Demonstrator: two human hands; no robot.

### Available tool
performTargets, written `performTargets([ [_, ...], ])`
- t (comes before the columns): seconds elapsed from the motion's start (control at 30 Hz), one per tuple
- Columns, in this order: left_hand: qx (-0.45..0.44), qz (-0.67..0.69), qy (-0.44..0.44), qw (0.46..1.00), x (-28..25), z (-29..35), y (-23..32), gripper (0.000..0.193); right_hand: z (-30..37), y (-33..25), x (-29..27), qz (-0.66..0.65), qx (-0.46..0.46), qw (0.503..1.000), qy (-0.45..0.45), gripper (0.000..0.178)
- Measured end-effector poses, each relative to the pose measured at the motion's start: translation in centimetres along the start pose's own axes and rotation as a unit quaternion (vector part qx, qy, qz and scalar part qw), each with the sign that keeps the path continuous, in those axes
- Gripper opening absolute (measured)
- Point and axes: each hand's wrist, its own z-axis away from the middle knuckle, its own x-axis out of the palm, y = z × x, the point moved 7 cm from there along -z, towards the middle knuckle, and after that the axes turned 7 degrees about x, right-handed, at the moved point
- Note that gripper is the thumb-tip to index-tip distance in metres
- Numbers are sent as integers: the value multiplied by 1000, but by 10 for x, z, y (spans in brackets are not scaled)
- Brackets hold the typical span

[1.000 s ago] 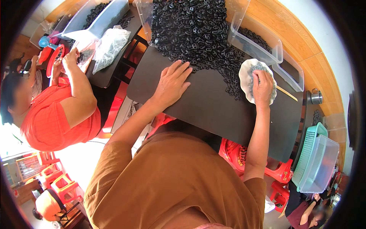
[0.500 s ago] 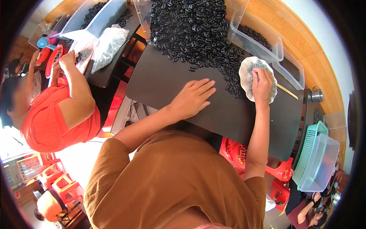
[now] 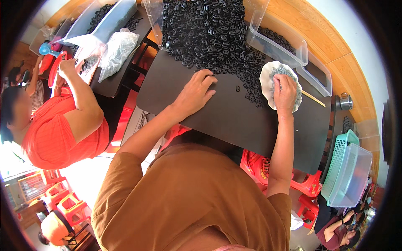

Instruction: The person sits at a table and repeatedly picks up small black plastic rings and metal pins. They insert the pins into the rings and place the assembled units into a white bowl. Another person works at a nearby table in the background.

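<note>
My left hand (image 3: pixel 194 94) is at the near edge of a heap of small black oval two-hole pieces (image 3: pixel 205 33), its fingers bent and its thumb apart. Nothing can be seen in its grip. A single black piece (image 3: pixel 238 88) lies alone on the dark table between my hands. My right hand (image 3: pixel 284 94) is over a white wavy-rimmed dish (image 3: pixel 266 85) of tiny grey bits (image 3: pixel 296 81). Its fingers are bunched together at the bits, and whatever they pinch is hidden.
A light stick (image 3: pixel 313 98) juts out beside the dish. Clear plastic bins (image 3: pixel 276 48) stand along the back, some holding black pieces. At left a person in red (image 3: pixel 67 129) works at another table with a clear bag (image 3: pixel 119 50). A green basket (image 3: pixel 338 163) stands at right.
My left hand has moved left and away from me to the heap's edge, its fingers now bent. A lone black piece now shows between my hands. The right hand stays at the dish.
</note>
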Motion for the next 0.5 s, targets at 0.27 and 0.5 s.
performTargets([
  [0.27,27,-96,18,995,13,-17,6,49,-1,-5,1,2,-14,1000,5,4],
  [0.5,64,-39,-38,996,28,-20,21,54,0,-3,1,-1,-15,1000,4,3],
])
